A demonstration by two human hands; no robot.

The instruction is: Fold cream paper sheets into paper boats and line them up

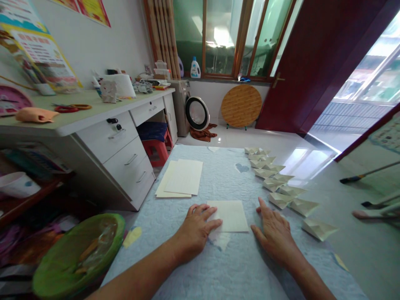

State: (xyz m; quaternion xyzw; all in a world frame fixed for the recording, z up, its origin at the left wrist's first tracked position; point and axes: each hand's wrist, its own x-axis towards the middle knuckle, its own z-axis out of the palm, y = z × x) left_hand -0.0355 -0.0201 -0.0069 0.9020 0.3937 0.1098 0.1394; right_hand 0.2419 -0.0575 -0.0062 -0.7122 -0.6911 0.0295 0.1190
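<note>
Left hand (pixel 198 229) palm down, fingers loosely spread and slightly curled, thumb pointing right, below the index finger. Right hand (pixel 273 229) well apart to its right, palm down, index extended forward, thumb angled out toward the left hand. Both forearms bare, reaching in from below.

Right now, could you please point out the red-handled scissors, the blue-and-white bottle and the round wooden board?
Red-handled scissors (pixel 66 109): head view, on the red handle.
Blue-and-white bottle (pixel 195 69): head view, on its body.
Round wooden board (pixel 241 106): head view, on its flat face.
</note>
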